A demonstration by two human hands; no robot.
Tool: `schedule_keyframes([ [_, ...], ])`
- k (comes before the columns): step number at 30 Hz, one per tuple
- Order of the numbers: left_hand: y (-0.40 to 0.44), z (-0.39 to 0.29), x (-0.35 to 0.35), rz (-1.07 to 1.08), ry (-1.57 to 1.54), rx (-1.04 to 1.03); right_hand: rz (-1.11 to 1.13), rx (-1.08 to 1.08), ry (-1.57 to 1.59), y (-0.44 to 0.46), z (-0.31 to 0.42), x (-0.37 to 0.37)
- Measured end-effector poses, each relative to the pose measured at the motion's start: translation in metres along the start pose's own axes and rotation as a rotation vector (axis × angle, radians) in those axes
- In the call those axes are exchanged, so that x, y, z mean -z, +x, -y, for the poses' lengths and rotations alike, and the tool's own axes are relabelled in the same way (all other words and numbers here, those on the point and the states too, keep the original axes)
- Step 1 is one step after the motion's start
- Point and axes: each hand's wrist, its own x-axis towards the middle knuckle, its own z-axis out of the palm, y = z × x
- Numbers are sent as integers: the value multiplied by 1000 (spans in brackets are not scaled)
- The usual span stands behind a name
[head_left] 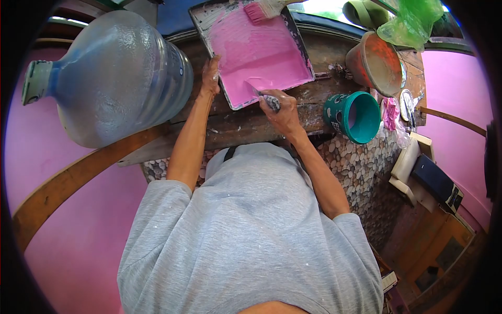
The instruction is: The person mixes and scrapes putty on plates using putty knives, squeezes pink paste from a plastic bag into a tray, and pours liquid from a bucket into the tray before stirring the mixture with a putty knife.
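A black paint tray [308, 65] holding pink paint [256, 47] lies on the wooden table, tilted slightly in view. My left hand [210, 77] grips its left edge, fingers around the rim. In my right hand [282, 112] is a putty knife [271, 103] with a dark, paint-specked handle. Its blade, partly coated in pink, reaches into the paint at the tray's near end. Across the tray's far edge rests a paintbrush [256, 12] with pink bristles, touched by neither hand.
A large water jug [120, 78] lies on its side at left. Right of the tray stand a green bucket [353, 116] and a paint-stained orange bucket [374, 63]. A green plastic bag [410, 23] hangs at upper right. A curved wooden bar [78, 183] crosses the left.
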Motion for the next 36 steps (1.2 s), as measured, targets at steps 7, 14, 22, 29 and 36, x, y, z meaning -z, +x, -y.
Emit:
schedule_keyframes([
  [7,2,1,4,41,-1,25,31,42,-90,2,-4,-1],
  [14,11,13,12,57,-2,-4,-27,91,-114,4,-5,-10],
  [22,11,14,13,45,-35,5,24,83,-91,5,-2,-19],
  [29,7,8,8,53,-18,4,39,-52,2,4,-5,-8],
  [36,1,14,13,135,43,-207,-101,-12,-106,2,-20,7],
])
